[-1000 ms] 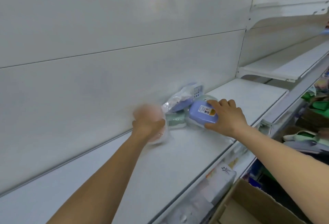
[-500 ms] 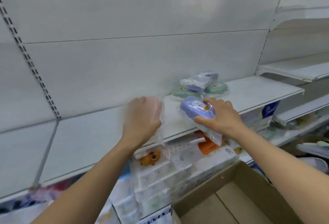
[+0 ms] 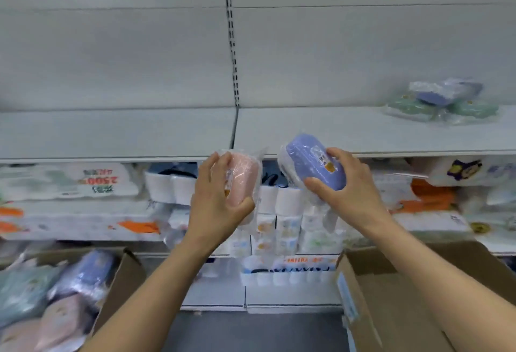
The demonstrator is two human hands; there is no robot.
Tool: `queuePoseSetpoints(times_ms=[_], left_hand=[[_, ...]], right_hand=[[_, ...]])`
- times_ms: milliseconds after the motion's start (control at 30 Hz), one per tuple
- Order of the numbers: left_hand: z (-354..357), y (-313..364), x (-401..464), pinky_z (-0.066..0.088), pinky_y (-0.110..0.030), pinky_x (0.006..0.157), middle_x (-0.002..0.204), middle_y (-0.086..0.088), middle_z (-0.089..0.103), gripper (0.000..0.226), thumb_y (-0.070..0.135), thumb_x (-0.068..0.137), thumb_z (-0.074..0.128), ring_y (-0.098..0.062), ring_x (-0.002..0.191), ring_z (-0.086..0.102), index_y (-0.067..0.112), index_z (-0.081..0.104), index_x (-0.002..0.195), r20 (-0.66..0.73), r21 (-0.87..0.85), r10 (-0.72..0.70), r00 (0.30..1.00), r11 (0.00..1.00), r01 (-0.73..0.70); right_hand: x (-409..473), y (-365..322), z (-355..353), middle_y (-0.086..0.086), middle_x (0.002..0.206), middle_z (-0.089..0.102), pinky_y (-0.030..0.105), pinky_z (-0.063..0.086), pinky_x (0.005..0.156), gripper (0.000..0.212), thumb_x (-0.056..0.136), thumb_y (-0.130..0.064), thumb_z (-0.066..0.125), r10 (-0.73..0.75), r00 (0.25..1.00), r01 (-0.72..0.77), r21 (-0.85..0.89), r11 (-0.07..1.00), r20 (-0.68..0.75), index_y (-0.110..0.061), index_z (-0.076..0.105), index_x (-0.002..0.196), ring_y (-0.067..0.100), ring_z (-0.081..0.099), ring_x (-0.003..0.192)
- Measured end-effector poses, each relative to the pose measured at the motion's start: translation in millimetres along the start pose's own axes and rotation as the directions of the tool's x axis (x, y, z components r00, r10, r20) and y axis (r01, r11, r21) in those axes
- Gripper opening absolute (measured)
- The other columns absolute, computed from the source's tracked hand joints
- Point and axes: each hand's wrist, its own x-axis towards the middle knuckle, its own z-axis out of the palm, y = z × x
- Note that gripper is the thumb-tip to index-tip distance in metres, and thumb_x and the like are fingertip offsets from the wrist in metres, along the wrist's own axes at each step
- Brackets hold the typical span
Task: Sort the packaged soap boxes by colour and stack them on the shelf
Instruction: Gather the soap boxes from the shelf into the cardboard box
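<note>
Two boxes in hand, both just in front of the shelf (image 3: 363, 131) edge. Left hand (image 3: 215, 200) grips the pink soap box (image 3: 242, 181), long axis near upright. Right hand (image 3: 349, 184) grips the purple soap box (image 3: 310, 161), tilted up-left. Sorted pile (image 3: 444, 103) sits on the shelf, far right; right hand nearer, so purple likely goes first.

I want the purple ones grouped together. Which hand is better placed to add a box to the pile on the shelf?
Probably the right hand: it holds the purple plastic-wrapped soap box, and the pile of wrapped purple and green boxes lies on its side. The left hand holds a pink wrapped soap box.
</note>
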Motion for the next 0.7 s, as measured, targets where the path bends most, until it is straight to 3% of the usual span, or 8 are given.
queuePoseSetpoints(times_ms=[200,367,533,633,700], left_hand=[[-87.8,-100.5,-68.1,0.045,-0.044,0.104,0.149,0.011,0.026,0.087,0.04,0.064,0.066,-0.011,0.135,0.036,0.028,0.035,0.145,-0.121,0.017,-0.208,0.971,0.977,0.212],[-179.0,-204.3,-119.5,0.029,-0.022,0.107,0.15,0.003,0.026,0.1,0.056,0.058,0.054,-0.007,0.135,0.03,0.02,0.034,0.149,-0.106,0.122,-0.378,0.92,0.913,0.389],[-247.1,-295.2,-154.8,0.039,-0.038,0.107,0.152,0.003,0.025,0.095,0.047,0.062,0.063,-0.015,0.139,0.03,0.023,0.033,0.148,-0.076,0.178,-0.535,0.842,0.823,0.539],[-282.1,-353.0,-168.6,0.04,-0.041,0.106,0.154,0.003,0.021,0.093,0.046,0.066,0.066,-0.018,0.138,0.031,0.026,0.03,0.149,-0.015,0.212,-0.624,0.781,0.761,0.613],[-298.8,-386.9,-170.3,0.041,-0.044,0.105,0.154,0.005,0.017,0.093,0.049,0.065,0.065,-0.022,0.139,0.031,0.028,0.029,0.149,0.021,0.252,-0.669,0.743,0.723,0.644]], right_hand=[[-30.3,-80.8,120.2,-0.015,0.115,0.047,0.034,0.039,0.087,0.066,0.077,-0.057,0.069,-0.022,0.971,0.005,0.074,0.997,0.239,-0.036,0.044,0.134,0.012,0.041,0.115],[-72.2,-160.6,246.1,-0.013,0.122,0.047,0.039,0.044,0.092,0.068,0.078,-0.063,0.065,-0.011,0.905,-0.038,0.105,0.994,0.425,-0.036,0.042,0.135,0.015,0.044,0.119],[-114.2,-216.6,358.5,-0.006,0.132,0.052,0.035,0.042,0.088,0.073,0.075,-0.068,0.064,0.086,0.819,-0.17,0.096,0.981,0.568,-0.032,0.043,0.135,0.019,0.049,0.118],[-135.4,-248.3,424.8,-0.003,0.119,0.054,0.037,0.045,0.083,0.077,0.07,-0.073,0.062,0.173,0.737,-0.256,0.034,0.966,0.654,-0.025,0.047,0.128,0.019,0.051,0.105],[-144.6,-260.4,465.3,-0.003,0.112,0.054,0.041,0.048,0.088,0.071,0.072,-0.068,0.065,0.217,0.684,-0.287,-0.016,0.958,0.697,-0.021,0.049,0.123,0.019,0.053,0.101]])
